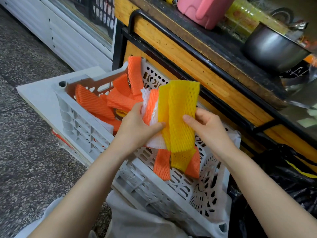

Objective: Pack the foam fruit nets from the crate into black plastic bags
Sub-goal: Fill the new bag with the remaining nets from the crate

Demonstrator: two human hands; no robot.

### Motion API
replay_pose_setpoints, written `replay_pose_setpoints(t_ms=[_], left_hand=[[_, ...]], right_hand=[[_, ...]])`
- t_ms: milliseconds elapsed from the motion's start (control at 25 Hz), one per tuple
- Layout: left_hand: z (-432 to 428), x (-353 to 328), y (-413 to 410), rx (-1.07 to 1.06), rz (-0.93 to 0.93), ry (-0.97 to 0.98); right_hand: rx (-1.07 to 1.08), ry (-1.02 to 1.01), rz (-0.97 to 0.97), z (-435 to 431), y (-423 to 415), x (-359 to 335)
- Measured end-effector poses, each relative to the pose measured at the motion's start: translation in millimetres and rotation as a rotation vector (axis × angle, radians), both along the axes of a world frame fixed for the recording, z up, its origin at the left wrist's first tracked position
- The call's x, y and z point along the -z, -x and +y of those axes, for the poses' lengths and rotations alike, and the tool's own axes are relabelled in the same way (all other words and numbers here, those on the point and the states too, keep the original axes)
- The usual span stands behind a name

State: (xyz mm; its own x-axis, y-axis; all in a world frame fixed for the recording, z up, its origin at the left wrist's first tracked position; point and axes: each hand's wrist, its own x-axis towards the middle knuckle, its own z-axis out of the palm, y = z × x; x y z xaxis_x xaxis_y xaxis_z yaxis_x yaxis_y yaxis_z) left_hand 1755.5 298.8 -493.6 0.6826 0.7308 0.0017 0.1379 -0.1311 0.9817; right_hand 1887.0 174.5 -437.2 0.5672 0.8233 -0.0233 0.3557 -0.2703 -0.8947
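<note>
As left grip (pixel 137 128) clamps nets (pixel 151 103) (mixed colours), right grip (pixel 210 130) seemingly pinches yellow net (pixel 181 107).

White scrawl on the dark panel (pixel 294 73) is too blurred to read.
</note>
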Motion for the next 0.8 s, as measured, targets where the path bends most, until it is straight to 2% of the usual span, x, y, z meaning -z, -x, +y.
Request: replay_pose_setpoints(t_ms=[160,320,520,640,720,800], left_hand=[[2,-1,1,0.103,-0.043,0.062],[3,1,2,0.054,-0.102,0.036],[2,3,1,0.02,-0.126,-0.006],[2,4,-1,-0.159,-0.07,-0.176],[-2,1,-1,-0.167,-0.104,-0.153],[-10,-4,-2,-0.072,-0.155,-0.029]], right_hand=[[0.03,0.108,-0.063,8,0,2],[0.038,0.141,-0.054,9,0,3],[0.071,0.237,0.088,6,3,6],[0.101,0.187,0.187,3,2,0],[0.105,0.168,0.249,4,4,-1],[0.091,0.255,0.085,8,9,3]])
